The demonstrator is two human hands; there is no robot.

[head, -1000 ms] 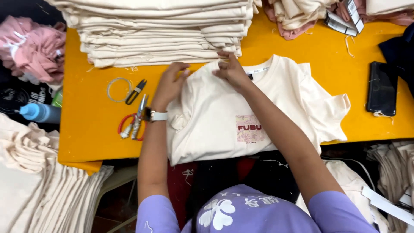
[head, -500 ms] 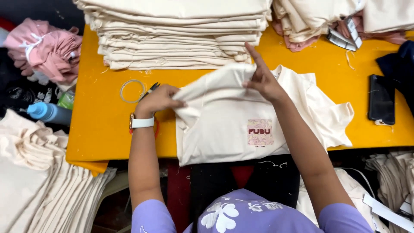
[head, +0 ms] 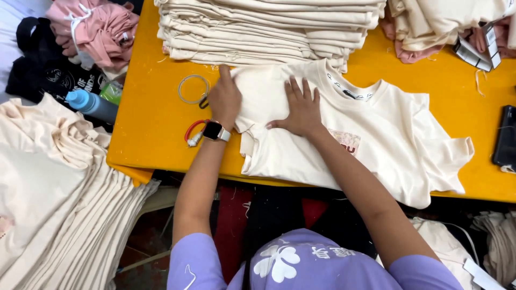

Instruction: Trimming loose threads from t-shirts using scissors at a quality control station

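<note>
Pressing a fold flat, as the head view shows it, goes best when both palms bear down evenly and the folded edge lies straight before any pressure slides outward, so that the cloth does not bunch under the hands. The cream T-shirt (head: 376, 134) lies front up on the yellow tabletop (head: 145, 134), just near of a tall stack of folded cream shirts (head: 269, 27), its left side turned in over the body and its right sleeve spread out toward the right. The left hand (head: 224, 99) rests on the folded left edge, fingers together and pointing far, nothing clasped; its grip is released, flat on the cloth. The right hand (head: 302, 110) lies spread, fingers fanned, palm down on the doubled part just left of the collar; its grip too is released, pressing and not pinching. Judging from this, keeping the right palm as an anchor while the left smooths along the crease would hold the layers in line. A ring of elastic (head: 192, 88) and red-handled snips (head: 193, 133) lie on the tabletop left of the left wrist, clear of the shirt. A dark phone (head: 506, 137) sits at the far right edge.
</note>
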